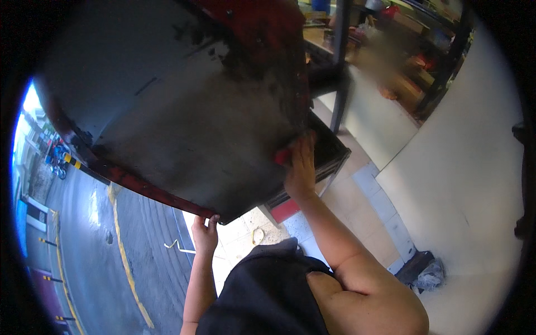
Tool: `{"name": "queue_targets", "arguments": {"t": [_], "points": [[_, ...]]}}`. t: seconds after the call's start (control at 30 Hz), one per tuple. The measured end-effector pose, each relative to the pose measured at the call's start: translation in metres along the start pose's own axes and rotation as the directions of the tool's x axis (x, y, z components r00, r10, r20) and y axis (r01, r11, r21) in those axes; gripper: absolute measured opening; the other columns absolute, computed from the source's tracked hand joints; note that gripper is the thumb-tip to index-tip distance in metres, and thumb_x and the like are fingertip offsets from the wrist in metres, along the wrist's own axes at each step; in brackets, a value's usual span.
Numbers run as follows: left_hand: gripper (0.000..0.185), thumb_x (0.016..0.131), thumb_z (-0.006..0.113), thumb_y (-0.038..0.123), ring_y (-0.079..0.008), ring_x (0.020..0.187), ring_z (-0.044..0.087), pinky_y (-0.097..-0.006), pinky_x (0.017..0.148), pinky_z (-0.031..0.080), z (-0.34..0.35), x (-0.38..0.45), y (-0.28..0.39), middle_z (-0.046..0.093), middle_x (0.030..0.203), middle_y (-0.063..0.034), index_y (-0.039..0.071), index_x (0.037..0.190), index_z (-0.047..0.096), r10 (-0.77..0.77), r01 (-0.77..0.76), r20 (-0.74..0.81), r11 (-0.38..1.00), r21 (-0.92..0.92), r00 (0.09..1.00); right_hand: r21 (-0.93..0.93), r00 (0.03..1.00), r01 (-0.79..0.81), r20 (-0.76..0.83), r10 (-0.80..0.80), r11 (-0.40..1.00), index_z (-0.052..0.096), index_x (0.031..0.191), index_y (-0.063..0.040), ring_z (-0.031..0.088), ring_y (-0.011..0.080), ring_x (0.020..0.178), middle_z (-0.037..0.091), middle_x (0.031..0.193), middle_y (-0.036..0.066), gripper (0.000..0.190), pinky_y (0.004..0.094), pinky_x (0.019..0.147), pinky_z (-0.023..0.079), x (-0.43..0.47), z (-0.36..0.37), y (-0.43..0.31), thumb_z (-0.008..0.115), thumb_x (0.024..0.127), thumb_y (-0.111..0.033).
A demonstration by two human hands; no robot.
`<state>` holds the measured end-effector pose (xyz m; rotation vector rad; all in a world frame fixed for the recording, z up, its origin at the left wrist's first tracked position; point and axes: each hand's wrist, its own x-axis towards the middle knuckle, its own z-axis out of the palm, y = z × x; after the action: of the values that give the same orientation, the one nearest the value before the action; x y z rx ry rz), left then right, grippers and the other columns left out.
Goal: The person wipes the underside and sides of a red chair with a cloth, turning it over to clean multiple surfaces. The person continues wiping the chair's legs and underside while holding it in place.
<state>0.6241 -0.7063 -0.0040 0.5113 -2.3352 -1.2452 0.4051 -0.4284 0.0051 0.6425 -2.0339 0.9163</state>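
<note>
A large dark panel [201, 125] with a worn red border [155, 188] is tilted in front of me. Its surface is smudged, with blacker patches near the top. My left hand [205, 232] grips the panel's lower corner, its thumb on the near side of the edge. On the panel's right side, my right hand [302, 169] presses a small red thing [283, 156], perhaps a cloth or a pad, against the surface. The fingers cover most of it, so its exact kind cannot be told.
A dark flat structure [331, 146] sits behind the panel at right. A white wall [456, 167] rises on the right, with a plastic-wrapped bundle [431, 274] at its foot. Tiled floor [343, 201] lies below. A paved road [92, 234] and a parked motorcycle [58, 163] are at left.
</note>
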Motion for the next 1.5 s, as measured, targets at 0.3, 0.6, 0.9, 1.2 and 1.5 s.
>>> {"name": "queue_targets", "arguments": {"t": [0.3, 0.6, 0.9, 1.2, 1.5], "points": [[0.029, 0.103, 0.078, 0.020, -0.0198, 0.106, 0.073, -0.0345, 0.097, 0.053, 0.001, 0.001, -0.009, 0.079, 0.108, -0.0129, -0.004, 0.117, 0.068, -0.033, 0.037, 0.037, 0.992, -0.122, 0.999, 0.231, 0.790, -0.573, -0.097, 0.605, 0.786, 0.051, 0.146, 0.008, 0.046, 0.0481, 0.129, 0.048, 0.145, 0.036, 0.057, 0.0620, 0.113, 0.032, -0.015, 0.002, -0.020, 0.048, 0.113, -0.039], [0.027, 0.103, 0.078, 0.014, -0.0161, 0.104, 0.072, -0.0313, 0.097, 0.054, -0.009, 0.005, -0.007, 0.079, 0.109, -0.0101, -0.006, 0.118, 0.067, 0.067, -0.057, 0.074, 0.990, -0.132, 0.995, 0.219, 0.905, 0.278, -0.385, -0.179, 0.935, 0.064, 0.139, -0.009, 0.059, 0.0402, 0.105, 0.060, 0.119, 0.020, 0.054, 0.0565, 0.089, 0.049, 0.101, -0.006, -0.166, 0.071, 0.091, -0.030], [0.022, 0.099, 0.076, 0.009, -0.0255, 0.098, 0.079, -0.0350, 0.087, 0.058, -0.009, 0.002, 0.006, 0.082, 0.103, -0.0172, -0.004, 0.116, 0.071, 0.091, -0.097, 0.087, 0.992, 0.078, 0.992, 0.078, 0.787, -0.596, -0.142, 0.601, 0.799, 0.052, 0.138, 0.004, 0.054, 0.0458, 0.124, 0.053, 0.133, 0.029, 0.052, 0.0560, 0.109, 0.044, -0.031, 0.023, -0.022, 0.067, 0.090, -0.009], [0.021, 0.100, 0.077, 0.016, -0.0297, 0.093, 0.078, -0.0388, 0.087, 0.058, -0.009, 0.002, 0.016, 0.081, 0.099, -0.0174, -0.001, 0.112, 0.075, 0.009, -0.028, 0.143, 0.991, 0.133, 0.990, 0.178, 0.797, -0.594, 0.260, 0.545, 0.784, 0.041, 0.135, 0.009, 0.056, 0.0489, 0.120, 0.048, 0.129, 0.031, 0.057, 0.0606, 0.107, 0.041, -0.165, 0.088, -0.154, 0.067, 0.087, -0.004], [0.020, 0.097, 0.079, 0.013, -0.0333, 0.096, 0.080, -0.0407, 0.085, 0.059, -0.012, -0.002, 0.015, 0.081, 0.099, -0.0179, 0.001, 0.111, 0.073, 0.089, -0.104, 0.138, 0.989, 0.107, 0.986, 0.273, 0.965, -0.259, 0.039, 0.258, 0.927, 0.062, 0.126, -0.001, 0.060, 0.0384, 0.115, 0.061, 0.120, 0.021, 0.044, 0.0501, 0.099, 0.052, -0.102, 0.008, -0.068, 0.070, 0.084, -0.006]]}}
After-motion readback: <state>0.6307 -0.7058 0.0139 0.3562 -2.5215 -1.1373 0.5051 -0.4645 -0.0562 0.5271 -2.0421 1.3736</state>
